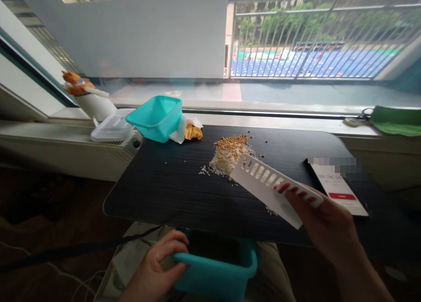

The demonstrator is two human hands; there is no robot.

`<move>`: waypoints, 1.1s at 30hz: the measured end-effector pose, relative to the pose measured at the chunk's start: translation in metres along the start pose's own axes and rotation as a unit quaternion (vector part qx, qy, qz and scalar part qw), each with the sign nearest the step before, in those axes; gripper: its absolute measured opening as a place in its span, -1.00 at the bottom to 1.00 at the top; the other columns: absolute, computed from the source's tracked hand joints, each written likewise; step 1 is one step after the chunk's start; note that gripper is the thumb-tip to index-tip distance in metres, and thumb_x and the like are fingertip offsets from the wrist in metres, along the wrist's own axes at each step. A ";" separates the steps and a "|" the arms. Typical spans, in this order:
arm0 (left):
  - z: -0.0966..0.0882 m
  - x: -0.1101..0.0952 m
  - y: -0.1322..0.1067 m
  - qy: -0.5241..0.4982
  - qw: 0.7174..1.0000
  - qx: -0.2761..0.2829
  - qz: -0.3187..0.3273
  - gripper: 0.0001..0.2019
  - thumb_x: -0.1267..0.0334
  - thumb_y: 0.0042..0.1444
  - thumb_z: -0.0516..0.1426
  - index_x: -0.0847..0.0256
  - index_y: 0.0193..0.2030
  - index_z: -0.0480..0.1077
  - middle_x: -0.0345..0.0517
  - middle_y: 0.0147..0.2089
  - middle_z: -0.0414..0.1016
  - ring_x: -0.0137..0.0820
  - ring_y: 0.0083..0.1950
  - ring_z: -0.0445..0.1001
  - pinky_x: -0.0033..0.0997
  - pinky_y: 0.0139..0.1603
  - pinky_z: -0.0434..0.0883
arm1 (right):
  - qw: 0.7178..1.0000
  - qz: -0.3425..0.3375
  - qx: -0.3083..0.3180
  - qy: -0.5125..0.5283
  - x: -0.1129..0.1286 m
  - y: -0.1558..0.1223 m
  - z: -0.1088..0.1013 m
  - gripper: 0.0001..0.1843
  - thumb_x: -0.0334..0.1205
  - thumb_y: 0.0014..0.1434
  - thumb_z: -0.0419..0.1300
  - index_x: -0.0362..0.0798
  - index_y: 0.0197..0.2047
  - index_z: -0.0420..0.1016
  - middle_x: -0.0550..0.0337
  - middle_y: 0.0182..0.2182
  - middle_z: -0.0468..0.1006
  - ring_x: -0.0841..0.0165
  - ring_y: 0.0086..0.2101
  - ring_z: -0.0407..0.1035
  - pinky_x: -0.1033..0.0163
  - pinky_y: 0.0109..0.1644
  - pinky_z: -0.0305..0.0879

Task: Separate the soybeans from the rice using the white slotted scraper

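My right hand (324,225) grips a white slotted plastic scraper (268,183), whose far end rests against a pile of mixed yellow beans and white rice (229,154) on the black table (171,192). Below the table's near edge, my left hand (161,260) curls around the rim of a teal plastic tub (219,275) held on my lap. Loose grains lie scattered around the pile.
A second teal tub (157,116) sits tilted at the table's back left, next to a clear lidded box (110,128), a white cup (94,104) and a crumpled wrapper (192,131). A white card (338,185) lies at the right. A window ledge and railing run behind.
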State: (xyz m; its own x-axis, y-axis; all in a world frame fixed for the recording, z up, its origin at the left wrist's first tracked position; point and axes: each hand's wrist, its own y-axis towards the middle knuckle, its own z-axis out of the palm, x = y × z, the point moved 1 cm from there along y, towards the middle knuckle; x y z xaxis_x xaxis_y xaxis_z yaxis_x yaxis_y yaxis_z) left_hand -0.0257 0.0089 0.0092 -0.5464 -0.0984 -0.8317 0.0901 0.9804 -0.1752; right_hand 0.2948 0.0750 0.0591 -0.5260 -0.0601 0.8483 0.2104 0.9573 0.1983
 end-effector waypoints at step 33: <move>0.020 -0.011 0.002 -0.029 0.998 0.041 0.031 -0.88 0.45 -0.01 0.22 0.18 -0.49 0.52 -0.11 -0.23 0.55 -0.31 -0.16 0.57 -0.55 -0.11 0.45 | 0.977 0.048 0.166 0.128 -0.005 -0.020 -0.025 -0.75 -0.01 0.08 0.33 0.05 -0.26 0.70 0.12 -0.36 0.72 0.21 -0.41 0.59 0.32 -0.37 0.55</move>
State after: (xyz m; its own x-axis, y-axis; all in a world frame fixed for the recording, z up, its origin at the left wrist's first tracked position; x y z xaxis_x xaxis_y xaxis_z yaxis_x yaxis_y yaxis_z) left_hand -0.0033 0.0088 0.0073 -0.4884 -0.0510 -0.8711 0.1916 0.9677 -0.1641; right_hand 0.3137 0.0492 0.0634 -0.2854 0.0071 0.9584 -0.0521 0.9984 -0.0229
